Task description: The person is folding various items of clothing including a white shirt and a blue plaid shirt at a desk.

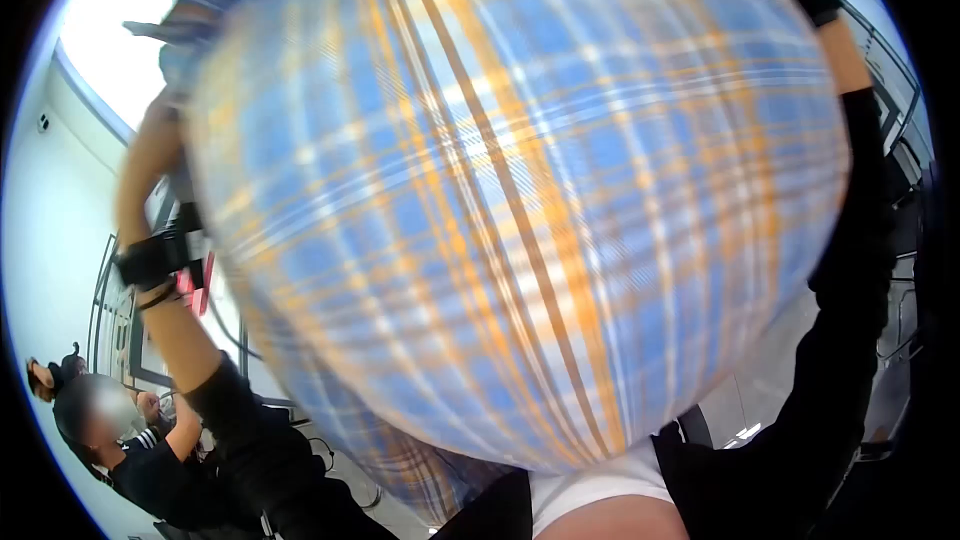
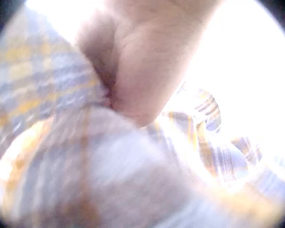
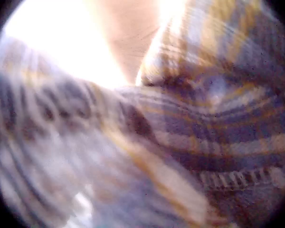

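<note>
A large blue, yellow and white plaid cloth (image 1: 540, 190) is spread out and billowing, filling most of the head view. My left hand (image 1: 150, 175) is raised at the upper left and grips the cloth's edge. In the left wrist view that hand (image 2: 149, 61) presses into bunched folds of the plaid cloth (image 2: 85, 156), which hide the fingertips. At the upper right my right arm reaches up past the cloth. In the right wrist view the right hand (image 3: 128, 35) holds gathered cloth (image 3: 218, 128), its fingers buried in folds near a stitched seam.
Another person (image 1: 160, 460) in a dark top sits at the lower left. A bright window (image 1: 120, 30) is behind the cloth at the upper left, beside a white wall (image 1: 40, 210). Metal racks (image 1: 900, 100) stand on the right. The cloth blocks the view ahead.
</note>
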